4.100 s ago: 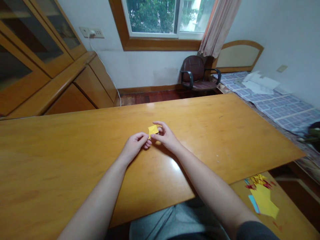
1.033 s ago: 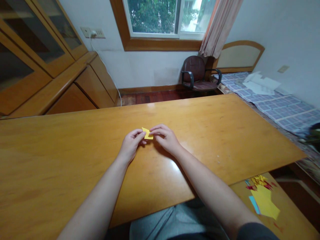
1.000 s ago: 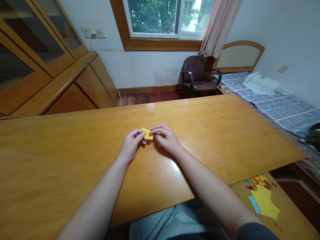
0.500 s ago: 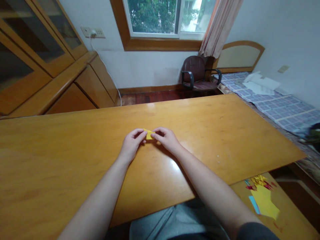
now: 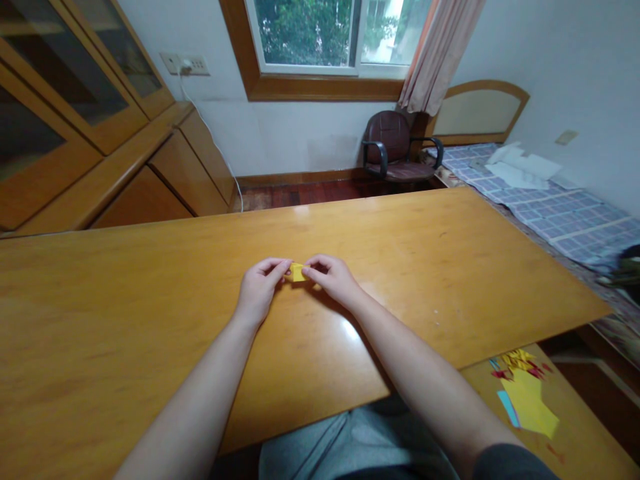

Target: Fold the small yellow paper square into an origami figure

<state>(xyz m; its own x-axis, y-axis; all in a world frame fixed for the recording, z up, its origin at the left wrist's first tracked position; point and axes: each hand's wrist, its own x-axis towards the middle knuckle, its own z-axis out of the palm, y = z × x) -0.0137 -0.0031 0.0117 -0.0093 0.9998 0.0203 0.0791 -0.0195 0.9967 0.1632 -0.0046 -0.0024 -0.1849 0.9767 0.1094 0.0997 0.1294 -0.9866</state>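
A small folded piece of yellow paper [image 5: 299, 273] is held between my two hands, just above the wooden table [image 5: 150, 333]. My left hand [image 5: 261, 283] pinches its left end between thumb and fingers. From the other side, my right hand [image 5: 333, 277] grips the right end, thumb on the near face. The fingertips behind the paper are partly hidden, and its finer folds are too small to make out.
Yellow paper sheets [image 5: 531, 407], a blue sheet [image 5: 509, 408] and several small yellow and red folded pieces [image 5: 519, 361] lie on a lower surface at right. Beyond the table stand an armchair [image 5: 390, 143], a bed [image 5: 560, 207] and a cabinet [image 5: 190, 160].
My left hand has shifted slightly left, and its thumb covers less of the paper's front. The paper's top edge now looks flatter. My right hand stays in place.
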